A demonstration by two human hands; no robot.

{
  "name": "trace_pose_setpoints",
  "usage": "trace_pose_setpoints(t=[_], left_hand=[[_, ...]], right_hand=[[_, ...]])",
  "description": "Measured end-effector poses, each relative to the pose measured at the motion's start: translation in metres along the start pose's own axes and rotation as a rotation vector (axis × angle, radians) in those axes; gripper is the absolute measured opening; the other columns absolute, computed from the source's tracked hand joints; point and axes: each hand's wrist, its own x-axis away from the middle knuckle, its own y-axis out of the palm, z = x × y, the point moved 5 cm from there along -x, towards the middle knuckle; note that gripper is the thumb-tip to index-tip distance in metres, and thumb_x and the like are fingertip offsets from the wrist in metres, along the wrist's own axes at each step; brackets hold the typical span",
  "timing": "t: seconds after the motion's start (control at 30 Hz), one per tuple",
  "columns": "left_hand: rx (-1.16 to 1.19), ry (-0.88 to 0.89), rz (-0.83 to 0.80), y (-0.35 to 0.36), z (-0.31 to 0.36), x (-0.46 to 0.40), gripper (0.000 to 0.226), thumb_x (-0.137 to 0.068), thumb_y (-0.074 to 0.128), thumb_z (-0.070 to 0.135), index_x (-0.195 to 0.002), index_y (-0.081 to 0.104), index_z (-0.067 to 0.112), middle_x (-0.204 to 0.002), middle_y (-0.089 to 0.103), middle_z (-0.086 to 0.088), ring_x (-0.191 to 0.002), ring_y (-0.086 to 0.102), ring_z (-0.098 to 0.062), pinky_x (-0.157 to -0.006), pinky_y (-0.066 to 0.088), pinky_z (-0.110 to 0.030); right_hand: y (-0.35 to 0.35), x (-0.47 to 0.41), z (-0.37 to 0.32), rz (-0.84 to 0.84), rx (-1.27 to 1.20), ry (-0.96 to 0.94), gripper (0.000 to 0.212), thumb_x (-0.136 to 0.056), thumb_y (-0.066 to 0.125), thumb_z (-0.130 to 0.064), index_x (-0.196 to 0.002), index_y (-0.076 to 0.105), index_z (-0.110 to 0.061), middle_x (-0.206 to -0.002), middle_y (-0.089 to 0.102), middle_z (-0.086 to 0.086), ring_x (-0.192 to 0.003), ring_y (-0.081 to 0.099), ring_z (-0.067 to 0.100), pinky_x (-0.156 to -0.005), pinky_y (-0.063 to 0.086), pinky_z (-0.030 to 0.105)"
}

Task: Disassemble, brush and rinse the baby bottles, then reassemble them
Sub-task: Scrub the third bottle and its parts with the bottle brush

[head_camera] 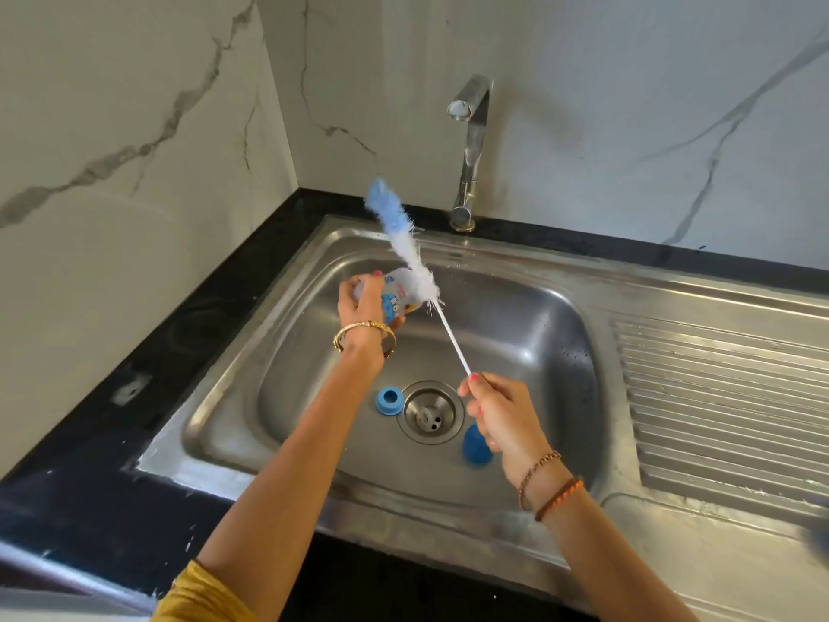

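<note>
Left hand: my left hand (359,303) is curled round the clear plastic baby bottle with a blue cartoon print (394,296), holding it tilted above the basin toward ten o'clock from the drain.
Right hand: my right hand (498,413) pinches the lower end of the thin white wire handle of the long bottle brush with white bristles and a blue sponge tip (406,249).
Brush: it slants up toward eleven o'clock from my right hand; its white bristles cross just beside the bottle, and I cannot tell whether they touch it.
Blue plastic screw ring (389,400): lies flat on the basin floor, just at nine o'clock of the round steel drain (429,411).
Blue plastic bottle cap (475,446): on the basin floor at four o'clock of the drain, partly behind my right hand.
Stainless steel sink (529,307): set in the black stone tabletop (148,352), ribbed drainboard at three o'clock.
Chrome tap (469,150): stands at twelve o'clock behind the basin.
</note>
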Motion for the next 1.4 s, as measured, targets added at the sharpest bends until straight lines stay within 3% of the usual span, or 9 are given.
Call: trace_pose_setpoints(t=[0.1, 0.3, 0.57, 0.7, 0.9, 1.1, 1.2, 1.27, 1.4], left_hand=[[-0.068, 0.019, -0.047, 0.006, -0.009, 0.007, 0.010, -0.086, 0.061, 0.026, -0.084, 0.051, 0.027, -0.088, 0.057, -0.004, -0.072, 0.060, -0.018, -0.042, 0.047, -0.019], [0.147, -0.044, 0.064, -0.004, 0.006, -0.001, 0.009, -0.086, 0.055, 0.020, -0.079, 0.052, 0.024, -0.078, 0.058, -0.003, -0.059, 0.057, -0.015, -0.042, 0.046, -0.018], [0.194, -0.061, 0.136, -0.010, 0.015, -0.006, 0.008, -0.087, 0.057, 0.027, -0.089, 0.050, 0.023, -0.085, 0.054, -0.006, -0.066, 0.056, -0.016, -0.041, 0.044, -0.017], [0.072, -0.105, 0.068, -0.004, -0.002, 0.001, 0.009, -0.086, 0.056, 0.029, -0.083, 0.052, 0.022, -0.082, 0.056, -0.007, -0.064, 0.057, -0.017, -0.041, 0.046, -0.018], [0.250, -0.232, 0.108, -0.004, -0.003, -0.008, 0.037, -0.085, 0.056, 0.030, -0.115, 0.054, 0.007, -0.089, 0.057, -0.012, -0.061, 0.056, -0.019, -0.040, 0.046, -0.018], [0.402, -0.335, -0.087, 0.015, -0.012, 0.007, 0.035, -0.093, 0.038, 0.038, -0.091, 0.058, 0.009, -0.072, 0.064, -0.005, -0.050, 0.061, -0.016, -0.036, 0.041, -0.012], [0.584, -0.350, -0.037, 0.002, -0.006, -0.006, 0.036, -0.093, 0.040, 0.041, -0.085, 0.056, 0.010, -0.075, 0.060, -0.005, -0.049, 0.060, -0.015, -0.036, 0.043, -0.015], [0.503, -0.396, -0.070, -0.001, -0.010, -0.007, 0.040, -0.093, 0.038, 0.045, -0.086, 0.055, 0.009, -0.078, 0.058, -0.006, -0.057, 0.059, -0.019, -0.036, 0.043, -0.015], [0.414, -0.483, -0.178, 0.007, -0.027, 0.009, 0.046, -0.090, 0.030, 0.045, -0.082, 0.052, 0.006, -0.065, 0.054, -0.010, -0.038, 0.055, -0.018, -0.035, 0.041, -0.013]], right_hand=[[0.007, -0.009, -0.013, -0.034, -0.019, 0.046, 0.033, -0.098, 0.038, -0.015, -0.069, 0.053, -0.011, -0.050, 0.035, -0.002, -0.028, 0.025, 0.001, -0.030, 0.019, 0.013], [0.008, 0.001, 0.010, -0.180, -0.085, 0.256, 0.035, -0.098, 0.035, -0.022, -0.065, 0.045, -0.017, -0.038, 0.028, -0.010, -0.030, 0.017, 0.004, -0.035, 0.013, 0.007], [0.010, -0.001, 0.002, -0.098, -0.037, 0.095, 0.038, -0.097, 0.036, -0.015, -0.060, 0.044, -0.015, -0.035, 0.026, -0.011, -0.027, 0.019, 0.002, -0.028, 0.014, 0.012], [0.007, -0.010, -0.006, -0.052, -0.084, 0.074, 0.037, -0.097, 0.036, -0.014, -0.061, 0.044, -0.014, -0.036, 0.026, -0.010, -0.027, 0.019, 0.002, -0.029, 0.014, 0.012], [0.009, 0.006, 0.011, -0.119, -0.024, 0.109, 0.038, -0.096, 0.036, -0.014, -0.060, 0.044, -0.014, -0.034, 0.026, -0.011, -0.027, 0.019, 0.003, -0.029, 0.013, 0.012], [0.015, -0.013, -0.007, -0.108, -0.079, 0.102, 0.034, -0.095, 0.038, -0.015, -0.061, 0.045, -0.015, -0.036, 0.026, -0.010, -0.027, 0.018, 0.003, -0.031, 0.013, 0.010], [0.018, 0.003, 0.011, -0.192, -0.119, 0.214, 0.034, -0.094, 0.037, -0.018, -0.061, 0.045, -0.017, -0.039, 0.025, -0.009, -0.030, 0.015, 0.005, -0.037, 0.012, 0.006], [0.019, 0.006, 0.014, -0.184, -0.158, 0.232, 0.034, -0.095, 0.037, -0.020, -0.063, 0.046, -0.017, -0.039, 0.026, -0.009, -0.031, 0.015, 0.005, -0.038, 0.011, 0.007], [0.020, -0.007, -0.006, -0.179, -0.277, 0.259, 0.031, -0.096, 0.037, -0.021, -0.065, 0.044, -0.017, -0.037, 0.025, -0.011, -0.029, 0.016, 0.004, -0.034, 0.012, 0.008]])
